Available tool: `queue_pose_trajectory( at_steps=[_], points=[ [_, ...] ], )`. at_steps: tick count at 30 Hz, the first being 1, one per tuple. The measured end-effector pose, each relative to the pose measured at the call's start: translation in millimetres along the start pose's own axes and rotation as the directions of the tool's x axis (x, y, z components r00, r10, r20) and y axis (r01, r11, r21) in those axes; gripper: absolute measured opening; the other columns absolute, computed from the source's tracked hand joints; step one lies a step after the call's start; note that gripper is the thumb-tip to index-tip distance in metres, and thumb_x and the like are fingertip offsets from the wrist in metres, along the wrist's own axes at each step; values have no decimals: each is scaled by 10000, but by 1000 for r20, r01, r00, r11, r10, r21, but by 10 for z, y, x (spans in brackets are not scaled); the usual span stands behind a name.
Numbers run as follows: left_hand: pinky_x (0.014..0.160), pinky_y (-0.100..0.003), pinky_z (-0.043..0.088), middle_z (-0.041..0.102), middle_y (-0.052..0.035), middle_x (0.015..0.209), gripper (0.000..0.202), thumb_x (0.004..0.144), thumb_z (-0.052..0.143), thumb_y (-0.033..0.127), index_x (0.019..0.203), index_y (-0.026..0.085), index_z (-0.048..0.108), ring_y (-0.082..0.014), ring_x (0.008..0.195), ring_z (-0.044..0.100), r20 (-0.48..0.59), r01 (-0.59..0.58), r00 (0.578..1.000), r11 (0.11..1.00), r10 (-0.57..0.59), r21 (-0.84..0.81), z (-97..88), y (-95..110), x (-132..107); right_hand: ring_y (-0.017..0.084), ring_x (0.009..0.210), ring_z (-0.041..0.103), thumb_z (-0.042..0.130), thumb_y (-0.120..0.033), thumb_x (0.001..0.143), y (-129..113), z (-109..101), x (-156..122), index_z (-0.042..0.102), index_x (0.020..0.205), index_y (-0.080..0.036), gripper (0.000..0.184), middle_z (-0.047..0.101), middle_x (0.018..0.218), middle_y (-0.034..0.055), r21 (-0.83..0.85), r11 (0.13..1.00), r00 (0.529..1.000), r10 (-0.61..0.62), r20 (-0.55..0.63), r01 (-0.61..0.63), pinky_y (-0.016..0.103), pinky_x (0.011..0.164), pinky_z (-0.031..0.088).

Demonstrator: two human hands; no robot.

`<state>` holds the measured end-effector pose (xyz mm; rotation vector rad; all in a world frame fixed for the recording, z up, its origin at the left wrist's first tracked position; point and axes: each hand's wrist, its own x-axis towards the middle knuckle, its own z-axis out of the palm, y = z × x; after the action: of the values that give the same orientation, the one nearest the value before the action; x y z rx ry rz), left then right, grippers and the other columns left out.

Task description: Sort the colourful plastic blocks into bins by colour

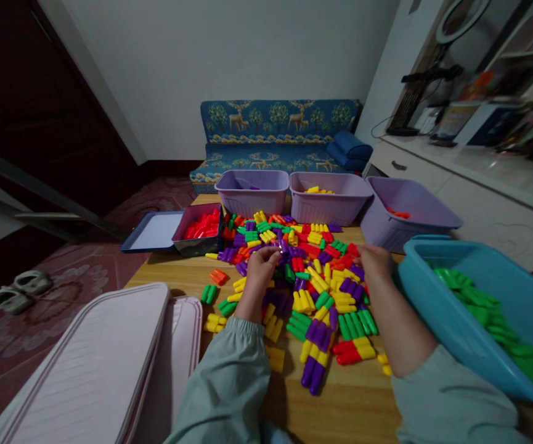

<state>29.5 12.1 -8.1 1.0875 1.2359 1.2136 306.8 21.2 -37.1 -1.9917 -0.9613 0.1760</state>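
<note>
A pile of plastic building blocks (315, 280), in red, yellow, green and purple finger-like bars, spreads over the wooden table (340, 407). My left hand (262, 266) is over the left-middle of the pile, its fingers pinched on a shiny purple block (283, 248). At the pile's right edge is my right hand (375, 262), fingers drawn together. A red block (353, 250) lies right at its fingertips; whether they grip it is unclear. Close to me sits a joined purple and yellow group (316, 357).
Lilac bins with purple (252, 200), yellow (328, 209) and red (407, 237) pieces stand behind the pile. A blue tub (446, 250) of green blocks is right. Left are a tin (196, 250) of red blocks, its lid (153, 231) and pale lids (95, 357).
</note>
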Motion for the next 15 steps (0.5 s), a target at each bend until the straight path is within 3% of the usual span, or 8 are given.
queue_pose_trajectory(
  at_steps=[3,6,8,11,13,15],
  points=[
    [463,-174,406,663,-16,672,164,687,690,209,833,137,711,-96,539,545,1,7,1000,1000,-7,-6,2,-1,0,218,672,672,512,-304,751,-80,21,-108,702,900,-149,287,722,766,93,132,991,999,20,36,-25,299,600,525],
    [474,-177,401,654,-10,657,159,686,692,206,828,140,715,-97,536,542,-3,-13,1000,1000,13,10,0,-30,18,214,756,677,533,-294,746,-258,9,-203,717,871,-160,260,737,838,88,147,987,996,-77,51,69,293,676,522],
    [499,-183,404,646,-8,647,148,689,687,196,822,140,719,-101,549,547,-10,-58,998,997,59,47,-10,-63,38,204,809,676,548,-275,750,-414,16,-274,723,878,-175,239,741,873,67,70,981,974,-190,123,183,295,742,514],
    [528,-193,396,625,-3,615,133,679,685,170,801,144,730,-104,549,533,-34,-132,990,981,138,141,-37,-117,70,201,891,672,566,-210,752,-658,85,-390,730,950,-199,258,741,956,55,-92,935,888,-292,354,344,299,811,497],
    [535,-199,385,615,1,601,134,656,697,156,784,150,737,-104,540,516,-49,-161,984,970,172,181,-58,-144,85,221,954,665,578,-174,742,-798,157,-447,726,1021,-209,318,730,1027,78,-216,881,832,-280,478,420,308,819,490],
    [545,-203,382,614,1,603,144,636,710,149,776,156,740,-106,542,512,-51,-173,982,969,184,175,-75,-159,93,249,984,660,607,-198,737,-905,226,-466,724,1047,-212,332,717,1061,109,-333,830,814,-223,537,448,323,798,489]
  ],
)
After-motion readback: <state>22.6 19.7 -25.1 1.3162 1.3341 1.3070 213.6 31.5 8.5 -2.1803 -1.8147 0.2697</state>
